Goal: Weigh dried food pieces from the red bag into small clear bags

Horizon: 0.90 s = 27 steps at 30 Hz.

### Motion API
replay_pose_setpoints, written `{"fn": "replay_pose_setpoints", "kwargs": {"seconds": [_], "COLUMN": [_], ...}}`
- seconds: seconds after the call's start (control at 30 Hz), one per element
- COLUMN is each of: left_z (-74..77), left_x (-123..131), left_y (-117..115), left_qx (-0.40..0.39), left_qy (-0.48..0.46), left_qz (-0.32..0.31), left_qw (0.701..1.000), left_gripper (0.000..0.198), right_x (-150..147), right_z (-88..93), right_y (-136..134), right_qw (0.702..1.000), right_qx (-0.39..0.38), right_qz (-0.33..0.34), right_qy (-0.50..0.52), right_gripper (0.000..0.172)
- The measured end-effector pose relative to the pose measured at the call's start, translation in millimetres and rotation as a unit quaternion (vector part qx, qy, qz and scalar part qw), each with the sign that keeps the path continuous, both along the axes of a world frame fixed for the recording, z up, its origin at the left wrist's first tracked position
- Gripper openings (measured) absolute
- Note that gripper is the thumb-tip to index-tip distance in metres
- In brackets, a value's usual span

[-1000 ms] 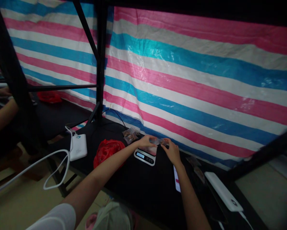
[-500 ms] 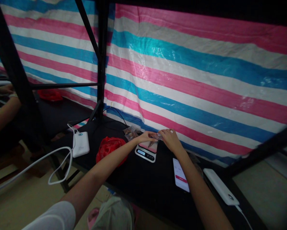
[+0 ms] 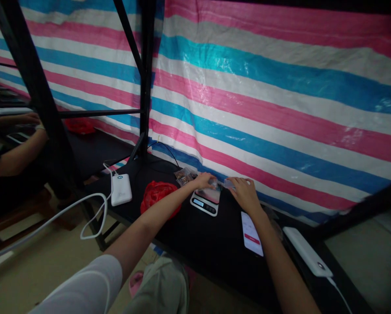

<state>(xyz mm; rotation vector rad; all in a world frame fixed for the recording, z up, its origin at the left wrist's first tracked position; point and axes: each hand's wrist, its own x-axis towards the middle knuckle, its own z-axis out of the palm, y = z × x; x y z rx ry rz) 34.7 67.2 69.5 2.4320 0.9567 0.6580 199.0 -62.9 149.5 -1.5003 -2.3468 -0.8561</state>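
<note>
Black table [image 3: 195,235], striped tarp [image 3: 280,100] behind

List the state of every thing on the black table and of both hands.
left hand: grips small clear bag over the scale
right hand: grips the bag's other end
small clear bag: held between both hands
scale: display lit
phone: screen lit, flat
white power bank: cable plugged in
red bag: crumpled

Red bag [image 3: 158,194], white power bank [image 3: 121,195], phone [image 3: 252,227] on black table [image 3: 195,235].
</note>
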Motion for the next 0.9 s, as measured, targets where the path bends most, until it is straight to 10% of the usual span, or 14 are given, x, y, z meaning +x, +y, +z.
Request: {"fn": "replay_pose_setpoints", "kwargs": {"seconds": [0.33, 0.5, 0.67, 0.9], "left_z": [7.8, 27.5, 23.2, 5.4], "left_x": [-33, -110, -167, -179], "left_y": [0, 7, -11, -40], "left_qx": [0.006, -0.149, -0.217, -0.107], "left_qy": [0.08, 0.039, 0.049, 0.105], "left_qz": [-0.027, -0.168, -0.143, -0.03], "left_qw": [0.996, 0.974, 0.964, 0.988], "left_gripper": [0.067, 0.053, 0.046, 0.036], "right_x": [-22, -92, -183, -220], "right_z": [-33.6, -50.8, -69.1, -84.1], "right_y": [-47, -64, -51, -52], "right_qw": [0.98, 0.903, 0.835, 0.895], "right_qx": [-0.088, -0.188, -0.247, -0.311], "right_qz": [0.026, 0.114, 0.181, 0.025], "right_qy": [0.178, 0.369, 0.456, 0.32], "right_gripper": [0.029, 0.037, 0.033, 0.033]}}
